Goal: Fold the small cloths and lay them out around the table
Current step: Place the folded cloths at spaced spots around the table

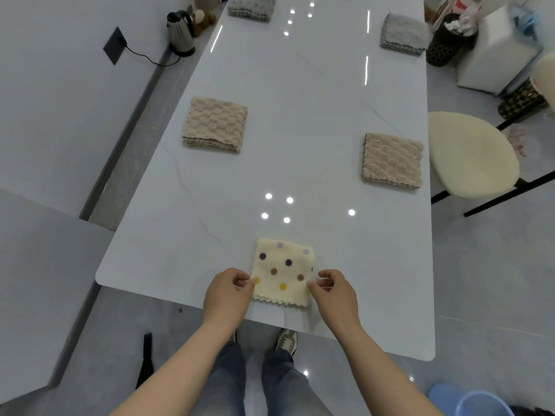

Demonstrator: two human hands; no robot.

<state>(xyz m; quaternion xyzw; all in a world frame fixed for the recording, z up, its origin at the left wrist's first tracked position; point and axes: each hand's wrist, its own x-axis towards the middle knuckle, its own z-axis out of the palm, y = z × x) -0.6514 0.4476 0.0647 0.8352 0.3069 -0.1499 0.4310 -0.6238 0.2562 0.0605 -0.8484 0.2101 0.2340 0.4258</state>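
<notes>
Table (300, 130), head view: a long, glossy, pale slab with faint veins, running away from the person, with ceiling lights mirrored in it as bright dots and streaks.
Spotted cloth (283, 271): cream with purple, brown and yellow dots. It is folded into a small square and lies flat at the near end of the table, its wavy hem towards the near edge.
Left hand (226, 291): fingers curled, with thumb and forefinger pinching the spotted cloth's left edge near its lower corner.
Right hand (335, 291): fingers curled, with thumb and forefinger pinching the spotted cloth's right edge, level with the left hand.
Beige cloth on the left (215, 124): a folded, textured square lying flat near the table's left edge, about halfway along it.
Beige cloth on the right (392, 160): the same kind, folded and lying close to the right edge, across from the other one.
Grey cloths: one folded at the far left (251, 6), partly cut off by the frame, and another at the far right (404, 34) near the edge.
Kettle (180, 33): steel with a black lid, standing on the floor by the wall to the left of the table, with its cord leading to a dark wall socket (115, 45).
Chair (471, 154): cream seat on black legs, just beside the table's right edge.
Bin (447, 40): dark mesh, stuffed with paper, beyond the far right cloth.
Blue basket (477, 403): on the floor at the bottom right.
Person: jeans and shoes are visible below the table's near edge.
</notes>
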